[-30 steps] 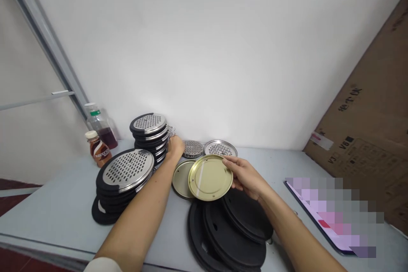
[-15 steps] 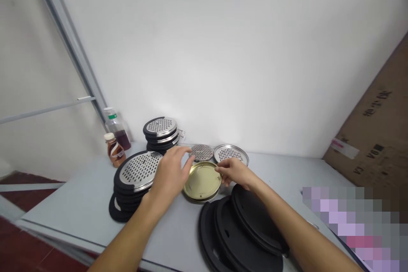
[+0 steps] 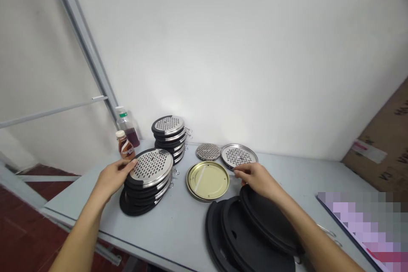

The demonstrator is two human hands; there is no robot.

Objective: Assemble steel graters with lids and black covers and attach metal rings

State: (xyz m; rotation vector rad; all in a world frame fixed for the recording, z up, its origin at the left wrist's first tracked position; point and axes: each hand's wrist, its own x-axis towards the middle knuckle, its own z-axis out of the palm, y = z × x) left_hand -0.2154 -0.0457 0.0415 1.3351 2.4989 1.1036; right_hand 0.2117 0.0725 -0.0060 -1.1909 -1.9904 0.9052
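My left hand (image 3: 113,178) is at the left rim of the top perforated metal disc (image 3: 153,165), its fingers over the edge and thumb side low. That disc has a black rim section and tops the front-left stack (image 3: 146,197). My right hand (image 3: 256,177) hovers over the table with thumb and fingers curled together. It is just right of the gold-coloured round lids (image 3: 210,180) and in front of a silver perforated plate (image 3: 239,156). Whether anything small is between its fingers is hidden. Large black round discs (image 3: 251,233) overlap under my right forearm.
Behind stands another stack of black-edged perforated discs (image 3: 168,136) with wire hooks. A small perforated disc (image 3: 208,151) lies near the wall. Two bottles (image 3: 126,146) stand at the left. Cardboard (image 3: 379,148) leans at the right, above a blurred-out flat item (image 3: 360,225).
My left hand has moved left from beside the gold lids to the rim of the front-left stack. My right hand has come off the gold lid's edge. The view has shifted slightly.
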